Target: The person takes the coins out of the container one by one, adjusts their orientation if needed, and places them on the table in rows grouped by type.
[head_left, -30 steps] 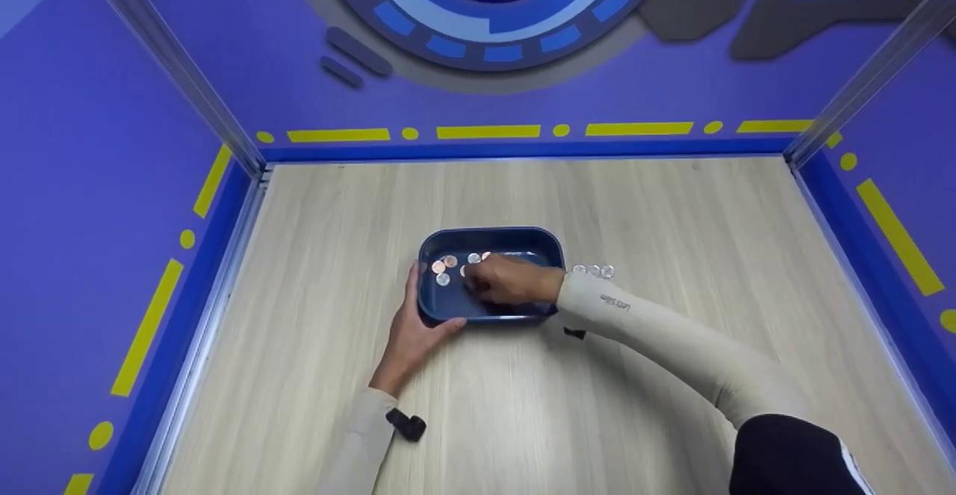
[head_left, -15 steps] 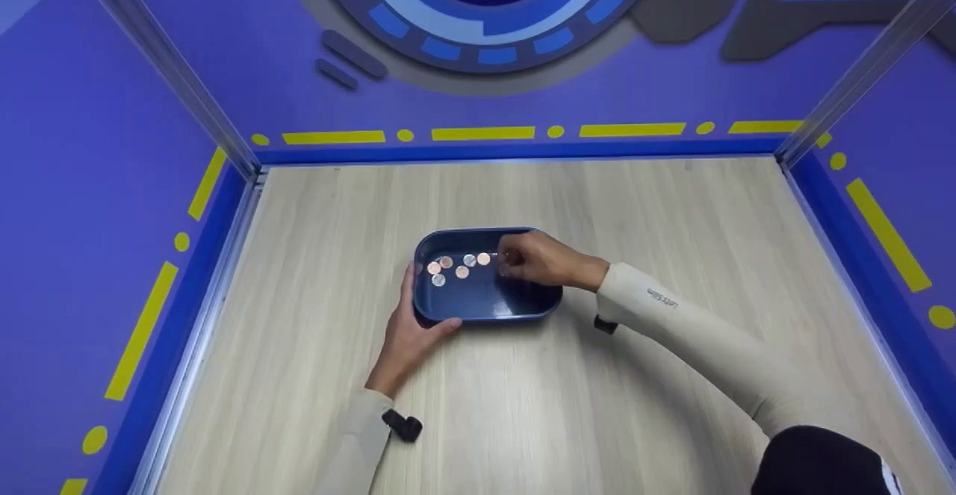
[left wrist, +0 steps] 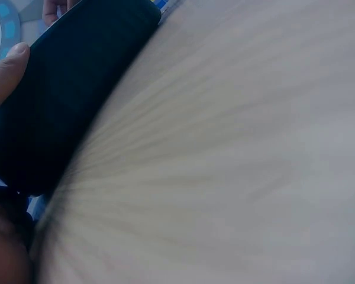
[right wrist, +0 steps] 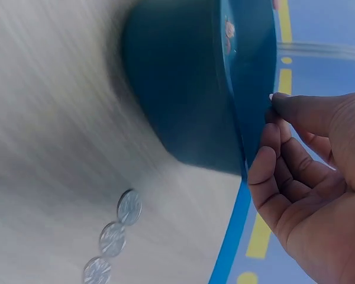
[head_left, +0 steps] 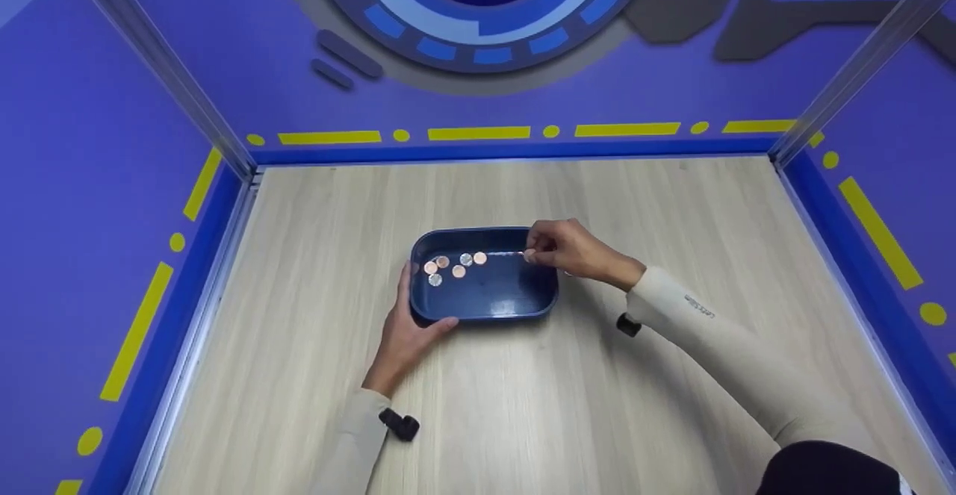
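Note:
A dark blue tray (head_left: 485, 310) sits mid-table with several copper and silver coins (head_left: 452, 266) in its left half. My left hand (head_left: 409, 316) grips the tray's front left corner, thumb on the front wall; in the left wrist view the thumb (left wrist: 6, 68) lies against the tray's wall (left wrist: 77, 89). My right hand (head_left: 534, 254) hovers over the tray's right rim, fingertips pinched on a small coin (head_left: 529, 256). The right wrist view shows the right hand (right wrist: 272, 118) at the rim (right wrist: 248, 77), and three silver coins (right wrist: 113, 238) in a row on the table beside the tray.
The wooden table (head_left: 672, 211) is boxed in by purple walls with yellow markings and metal corner posts (head_left: 239, 159). Black camera mounts sit at both wrists (head_left: 399, 424) (head_left: 627, 325).
My right hand lifted out of the tray's middle and moved right to the right rim with its fingertips pinched. It now hides the row of coins in the head view. Left hand and tray stayed put.

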### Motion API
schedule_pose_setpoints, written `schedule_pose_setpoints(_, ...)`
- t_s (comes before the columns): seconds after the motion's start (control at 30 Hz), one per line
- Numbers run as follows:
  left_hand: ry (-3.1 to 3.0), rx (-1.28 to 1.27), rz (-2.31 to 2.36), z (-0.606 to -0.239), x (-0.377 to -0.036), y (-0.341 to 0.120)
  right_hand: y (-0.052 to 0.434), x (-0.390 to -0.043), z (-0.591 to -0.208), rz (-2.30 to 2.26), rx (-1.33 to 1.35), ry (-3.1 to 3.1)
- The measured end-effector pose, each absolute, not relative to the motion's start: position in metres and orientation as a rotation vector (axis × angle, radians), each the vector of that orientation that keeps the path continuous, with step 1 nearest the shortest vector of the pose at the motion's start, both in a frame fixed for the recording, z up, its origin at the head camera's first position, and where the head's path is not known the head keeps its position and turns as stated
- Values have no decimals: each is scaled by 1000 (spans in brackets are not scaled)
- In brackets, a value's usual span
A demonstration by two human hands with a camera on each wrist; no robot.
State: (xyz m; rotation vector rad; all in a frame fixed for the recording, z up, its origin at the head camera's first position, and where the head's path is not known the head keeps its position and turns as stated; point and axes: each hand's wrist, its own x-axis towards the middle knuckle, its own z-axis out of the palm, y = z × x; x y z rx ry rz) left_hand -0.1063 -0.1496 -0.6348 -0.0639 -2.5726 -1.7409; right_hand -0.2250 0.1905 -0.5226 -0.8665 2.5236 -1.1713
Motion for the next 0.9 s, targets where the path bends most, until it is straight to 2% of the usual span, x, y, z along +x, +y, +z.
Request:
schedule_pose_setpoints(0.57, -2568, -90, -1754, -635, -106, -151, 246, -214, -539, -1376, -615, 2559)
schedule_pose_setpoints(0.9, -2569, -80, -1760, -634, -105, -150, 266, -201, -569, -1375, -533, 2566)
